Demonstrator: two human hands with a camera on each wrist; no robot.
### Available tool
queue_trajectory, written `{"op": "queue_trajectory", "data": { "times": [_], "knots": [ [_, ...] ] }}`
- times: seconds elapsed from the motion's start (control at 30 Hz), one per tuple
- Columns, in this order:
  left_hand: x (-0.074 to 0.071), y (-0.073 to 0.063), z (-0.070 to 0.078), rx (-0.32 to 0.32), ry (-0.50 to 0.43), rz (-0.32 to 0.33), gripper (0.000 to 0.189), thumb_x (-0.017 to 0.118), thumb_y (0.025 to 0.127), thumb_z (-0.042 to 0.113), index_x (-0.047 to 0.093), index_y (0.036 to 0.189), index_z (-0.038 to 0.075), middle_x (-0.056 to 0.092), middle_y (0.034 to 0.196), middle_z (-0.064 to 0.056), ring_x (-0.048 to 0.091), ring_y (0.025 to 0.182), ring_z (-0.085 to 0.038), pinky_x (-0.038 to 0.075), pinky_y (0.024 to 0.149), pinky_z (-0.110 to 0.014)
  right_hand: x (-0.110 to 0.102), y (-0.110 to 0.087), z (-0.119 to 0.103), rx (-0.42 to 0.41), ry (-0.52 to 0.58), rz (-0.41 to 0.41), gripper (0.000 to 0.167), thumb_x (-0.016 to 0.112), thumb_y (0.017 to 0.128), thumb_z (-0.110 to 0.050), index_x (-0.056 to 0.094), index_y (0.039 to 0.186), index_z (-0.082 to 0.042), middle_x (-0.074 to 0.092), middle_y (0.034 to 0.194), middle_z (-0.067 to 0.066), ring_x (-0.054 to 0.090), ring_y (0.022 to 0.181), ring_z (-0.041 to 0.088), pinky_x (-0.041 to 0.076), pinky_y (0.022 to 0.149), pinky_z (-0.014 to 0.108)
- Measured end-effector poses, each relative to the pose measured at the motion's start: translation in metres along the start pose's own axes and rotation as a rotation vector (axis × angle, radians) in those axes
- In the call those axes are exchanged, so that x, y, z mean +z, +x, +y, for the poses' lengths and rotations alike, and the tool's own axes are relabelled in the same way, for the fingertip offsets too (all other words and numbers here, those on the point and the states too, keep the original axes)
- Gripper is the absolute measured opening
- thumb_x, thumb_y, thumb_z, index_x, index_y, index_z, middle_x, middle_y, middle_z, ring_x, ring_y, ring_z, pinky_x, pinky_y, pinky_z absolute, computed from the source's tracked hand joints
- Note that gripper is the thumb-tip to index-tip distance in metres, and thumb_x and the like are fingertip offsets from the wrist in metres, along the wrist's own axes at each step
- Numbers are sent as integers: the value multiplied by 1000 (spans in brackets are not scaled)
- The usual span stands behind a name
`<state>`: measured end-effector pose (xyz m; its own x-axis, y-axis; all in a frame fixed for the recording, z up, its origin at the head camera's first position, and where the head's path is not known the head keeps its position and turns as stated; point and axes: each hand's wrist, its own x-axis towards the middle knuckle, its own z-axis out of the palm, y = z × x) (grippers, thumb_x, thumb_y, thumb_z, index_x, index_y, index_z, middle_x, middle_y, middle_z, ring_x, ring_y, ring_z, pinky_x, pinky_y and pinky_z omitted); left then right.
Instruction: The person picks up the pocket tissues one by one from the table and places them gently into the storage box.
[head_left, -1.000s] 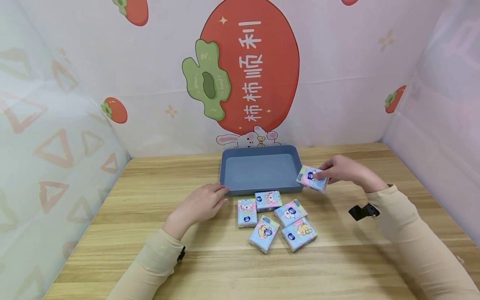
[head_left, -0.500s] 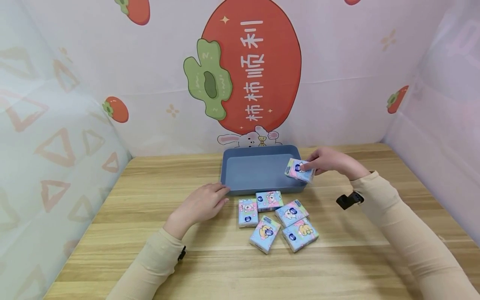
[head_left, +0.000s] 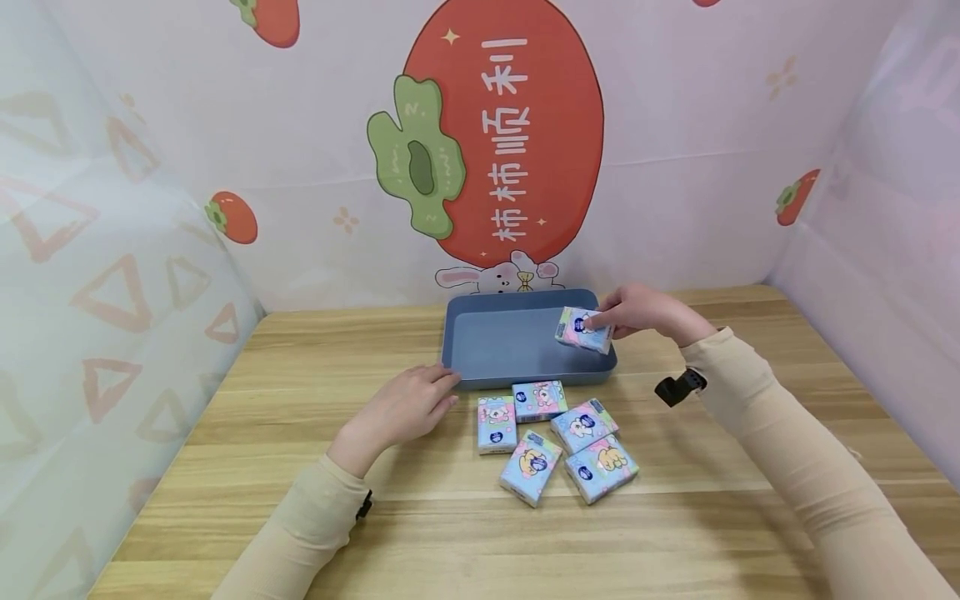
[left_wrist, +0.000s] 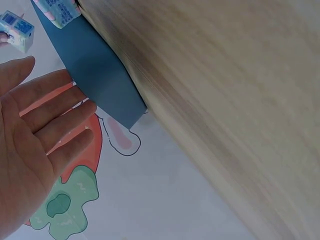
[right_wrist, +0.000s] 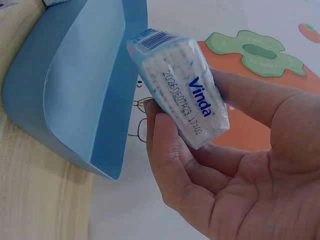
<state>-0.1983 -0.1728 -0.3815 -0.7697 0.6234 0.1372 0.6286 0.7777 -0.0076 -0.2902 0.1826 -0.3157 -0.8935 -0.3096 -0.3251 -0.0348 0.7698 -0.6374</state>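
Note:
My right hand (head_left: 643, 310) pinches a tissue pack (head_left: 582, 330) between thumb and fingers, holding it over the right end of the blue tray (head_left: 517, 379). In the right wrist view, this pack (right_wrist: 182, 90) shows its "Vinda" end, above and apart from the tray wall (right_wrist: 75, 145). My left hand (head_left: 405, 404) touches the tray's front left corner with its fingertips; in the left wrist view its fingers (left_wrist: 60, 110) are straight and hold nothing. Several more tissue packs lie on the table in front of the tray, among them an upright-lying one (head_left: 497, 425) nearest my left hand.
A wooden table (head_left: 420, 533) bears everything. Close to the tray's front wall lies one pack (head_left: 540, 401); two others, one of them yellow-printed (head_left: 602, 469), touch each other at right. Behind the tray stands a printed backdrop (head_left: 675, 208), with side walls left and right.
My right hand has carried the tissue pack leftward and back, from beside the tray's right edge to over its right end. My left hand stays at the tray corner.

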Motion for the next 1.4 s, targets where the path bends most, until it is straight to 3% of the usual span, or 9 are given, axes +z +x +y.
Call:
{"op": "queue_trajectory", "data": {
  "times": [0.4,0.53,0.8,1.4],
  "knots": [
    [1,0,2,-15,5,-19,37,54,96,26,61,124,4,62,125,-15,58,117,-31,45,103,-44,0,10,-9,5,-5,-18,47,67,88,-33,62,118,2,66,95,9,59,79,19,55,78,26],
    [1,-1,2,-15,0,-13,37,54,96,26,62,124,3,62,124,-16,58,117,-31,45,103,-45,1,15,-12,13,2,-8,47,68,87,-34,63,118,2,67,98,11,60,86,25,54,79,26],
    [1,0,3,-21,2,-17,37,55,96,26,62,124,3,62,124,-15,58,116,-30,45,102,-45,5,28,-19,55,24,12,47,69,85,-39,66,114,-1,65,109,13,59,102,30,50,96,40],
    [0,0,3,-29,4,-26,38,53,96,28,62,124,4,62,124,-14,58,117,-29,45,103,-44,16,53,-33,57,75,20,41,74,80,-39,72,104,-6,67,109,9,59,98,25,54,90,32]
  ]
}}
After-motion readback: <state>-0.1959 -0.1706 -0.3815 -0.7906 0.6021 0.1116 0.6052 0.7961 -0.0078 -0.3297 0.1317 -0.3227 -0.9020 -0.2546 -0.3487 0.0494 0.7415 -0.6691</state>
